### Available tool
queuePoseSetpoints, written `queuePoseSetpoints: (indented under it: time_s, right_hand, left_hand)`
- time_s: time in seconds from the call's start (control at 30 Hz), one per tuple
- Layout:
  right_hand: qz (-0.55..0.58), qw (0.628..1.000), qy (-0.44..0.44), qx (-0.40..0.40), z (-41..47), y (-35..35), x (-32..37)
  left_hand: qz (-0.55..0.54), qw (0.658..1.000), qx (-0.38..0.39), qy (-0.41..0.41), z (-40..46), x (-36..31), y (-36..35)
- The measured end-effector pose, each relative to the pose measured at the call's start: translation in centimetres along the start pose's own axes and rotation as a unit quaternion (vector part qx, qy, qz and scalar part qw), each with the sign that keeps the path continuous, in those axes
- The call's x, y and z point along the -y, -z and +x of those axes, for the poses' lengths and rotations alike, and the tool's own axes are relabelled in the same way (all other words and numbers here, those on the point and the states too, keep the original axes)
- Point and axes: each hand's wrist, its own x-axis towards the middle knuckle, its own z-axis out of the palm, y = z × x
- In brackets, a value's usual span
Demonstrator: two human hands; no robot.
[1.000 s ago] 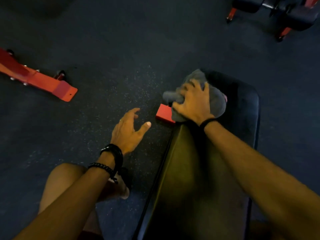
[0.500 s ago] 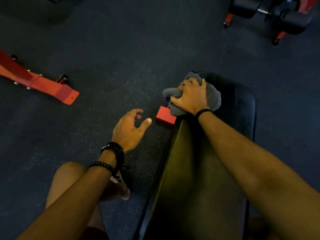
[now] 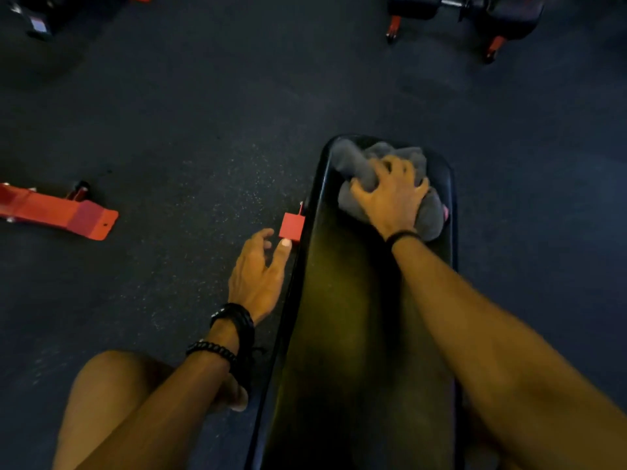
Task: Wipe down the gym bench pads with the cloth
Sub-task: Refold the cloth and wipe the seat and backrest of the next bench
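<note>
A long black bench pad (image 3: 342, 334) runs away from me in the middle of the view. My right hand (image 3: 390, 195) presses a bunched grey cloth (image 3: 359, 164) onto the pad's far end, fingers clutching the fabric. My left hand (image 3: 259, 273) hovers beside the pad's left edge with fingers apart and holds nothing; its fingertips are close to a red end of the bench frame (image 3: 291, 226). My left wrist carries black bracelets.
Dark speckled rubber floor surrounds the bench. A red metal base (image 3: 57, 212) of another machine lies on the floor at left. More black pads on red legs (image 3: 468, 15) stand at the far right. My bare knee (image 3: 112, 395) is at the lower left.
My right hand has slid the cloth from the pad's left far corner onto the top of its far end. The left hand moved closer to the red frame end.
</note>
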Motion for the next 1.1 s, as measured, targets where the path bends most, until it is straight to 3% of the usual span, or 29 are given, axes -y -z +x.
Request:
queuePoseSetpoints:
  time_s: [0.03, 0.1, 0.2, 0.3, 0.37, 0.43, 0.53, 0.63, 0.7, 0.87, 1.0, 1.1]
  right_hand:
    - [-0.010, 0.999, -0.032, 0.005, 1.2, -0.1, -0.7]
    - [-0.024, 1.000, -0.014, 0.008, 0.1, 0.0, -0.9]
    - [-0.001, 0.998, 0.062, 0.028, -8.7, 2.3, -0.2]
    - [0.033, 0.991, 0.082, 0.104, -19.1, 4.1, -0.6]
    - [0.027, 0.991, 0.087, 0.093, -22.8, 3.8, -2.0]
    - [0.010, 0.997, 0.035, 0.068, -21.6, 3.1, -4.4]
    - [0.055, 0.991, -0.119, 0.007, -12.9, 2.6, -7.8]
    - [0.147, 0.978, -0.146, -0.002, -2.1, 1.8, -10.3]
    - [0.140, 0.977, -0.161, 0.008, 2.0, 1.2, -10.7]
    - [0.129, 0.988, -0.090, 0.014, -4.4, 3.3, -9.5]
    - [0.034, 0.991, -0.113, 0.063, -13.7, 4.1, -6.8]
    - [0.131, 0.979, -0.140, 0.066, -9.9, 4.5, -7.8]
  left_hand:
    - [0.006, 1.000, 0.011, 0.001, -0.2, -0.1, -0.4]
    - [0.011, 1.000, 0.009, -0.002, -0.2, -0.6, -1.1]
    - [0.038, 0.999, -0.011, -0.002, 0.8, -2.0, -2.5]
    - [0.075, 0.997, -0.007, -0.004, 3.0, -4.1, -4.9]
    - [0.110, 0.994, 0.015, 0.012, 4.5, -5.2, -6.6]
    - [0.187, 0.982, 0.023, 0.020, 5.1, -5.7, -8.1]
    - [0.261, 0.965, -0.009, -0.001, 5.0, -5.5, -9.1]
    - [0.278, 0.960, -0.027, -0.006, 5.5, -5.3, -9.5]
    - [0.284, 0.959, -0.028, -0.002, 5.6, -5.3, -9.7]
    - [0.274, 0.961, -0.024, -0.010, 5.3, -5.4, -9.8]
    - [0.310, 0.946, -0.027, -0.093, 5.3, -5.0, -10.0]
    - [0.354, 0.919, -0.011, -0.171, 5.4, -4.7, -10.1]
